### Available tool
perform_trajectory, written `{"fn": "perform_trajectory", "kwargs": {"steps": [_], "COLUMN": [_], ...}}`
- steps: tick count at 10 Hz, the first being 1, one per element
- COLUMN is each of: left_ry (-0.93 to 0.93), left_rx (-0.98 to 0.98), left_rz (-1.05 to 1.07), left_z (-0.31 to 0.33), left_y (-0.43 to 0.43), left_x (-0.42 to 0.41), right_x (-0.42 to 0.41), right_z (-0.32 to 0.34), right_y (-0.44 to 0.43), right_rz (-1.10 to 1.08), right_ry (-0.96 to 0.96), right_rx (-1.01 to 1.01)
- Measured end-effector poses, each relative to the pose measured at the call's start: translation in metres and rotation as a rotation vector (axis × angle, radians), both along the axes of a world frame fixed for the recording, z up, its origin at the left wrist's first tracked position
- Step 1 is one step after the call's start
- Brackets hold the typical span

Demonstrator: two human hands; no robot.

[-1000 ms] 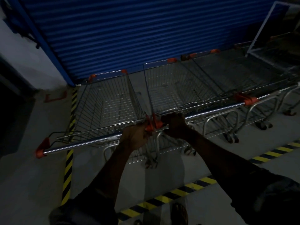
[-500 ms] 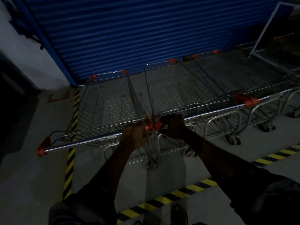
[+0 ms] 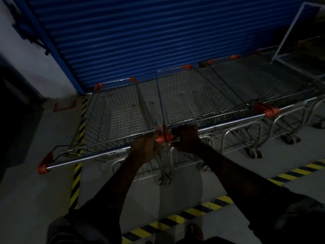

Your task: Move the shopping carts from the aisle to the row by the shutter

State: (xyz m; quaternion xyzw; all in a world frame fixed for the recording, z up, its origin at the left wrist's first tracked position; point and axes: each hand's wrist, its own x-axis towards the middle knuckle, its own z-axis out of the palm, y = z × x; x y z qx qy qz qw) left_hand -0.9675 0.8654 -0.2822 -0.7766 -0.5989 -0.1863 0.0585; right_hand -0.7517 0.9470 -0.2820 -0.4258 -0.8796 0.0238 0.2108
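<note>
Two wire shopping carts stand side by side facing the blue shutter point(image 3: 158, 32). My left hand point(image 3: 143, 148) grips the chrome handle bar of the left cart point(image 3: 116, 118) at its right end. My right hand point(image 3: 187, 138) grips the handle bar of the right cart point(image 3: 190, 99) at its left end. The orange end caps point(image 3: 164, 138) of both handles meet between my hands. Further carts point(image 3: 263, 81) continue the row to the right, nested close together.
Yellow-black hazard tape point(image 3: 175, 221) marks the floor behind the carts and along the left side point(image 3: 76, 184). A white wall point(image 3: 26, 59) and a dark opening are at the left. A white frame point(image 3: 288, 30) leans at the far right. My foot point(image 3: 194, 232) shows below.
Both carts have rolled slightly forward toward the shutter and the view has edged closer. My hands keep the same grip on the handle ends.
</note>
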Motion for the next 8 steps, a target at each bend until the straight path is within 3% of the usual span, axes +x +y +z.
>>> {"fn": "perform_trajectory", "kwargs": {"steps": [3,4,5,8], "left_ry": [0.078,0.209,0.242,0.108], "left_rx": [0.033,0.026,0.032,-0.043], "left_rz": [0.023,0.166,0.259,0.260], "left_z": [0.006,0.001,-0.002,-0.001], "left_y": [-0.001,-0.004,-0.011,-0.062], "left_x": [0.006,0.009,0.022,0.085], "right_x": [0.007,0.012,0.022,0.059], "right_z": [0.002,0.004,0.004,0.002], "right_y": [-0.004,-0.002,-0.006,-0.046], "right_rz": [0.061,0.121,0.189,0.245], "right_ry": [0.003,-0.104,-0.058,-0.123], "right_rx": [-0.025,-0.057,-0.032,-0.136]}}
